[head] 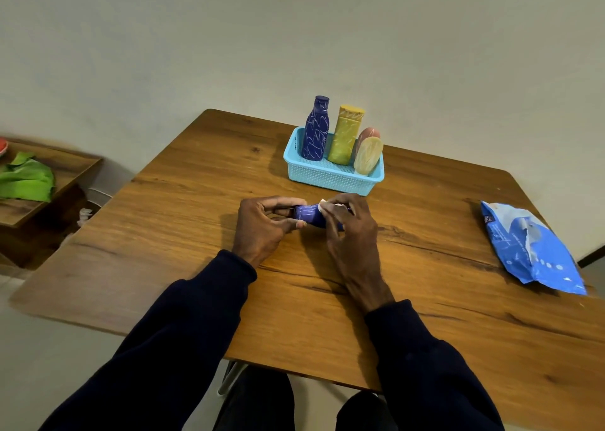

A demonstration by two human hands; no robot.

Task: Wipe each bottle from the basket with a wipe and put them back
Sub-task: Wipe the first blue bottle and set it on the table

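Observation:
A small dark blue bottle [307,215] lies sideways between my hands above the middle of the wooden table [183,208]. My left hand [262,226] pinches its left end. My right hand [348,230] curls over the rest of the bottle and holds a white wipe [324,205] against it; only a corner of the wipe shows. Behind them stands a light blue basket [330,178] with a tall dark blue bottle [316,129], a yellow bottle [345,134], a cream bottle [368,155] and a pinkish one [370,133] mostly hidden behind it.
A blue pack of wipes [530,247] lies near the table's right edge. To the left, a lower wooden shelf [68,171] carries a green cloth [26,178]. A plain wall rises behind the table.

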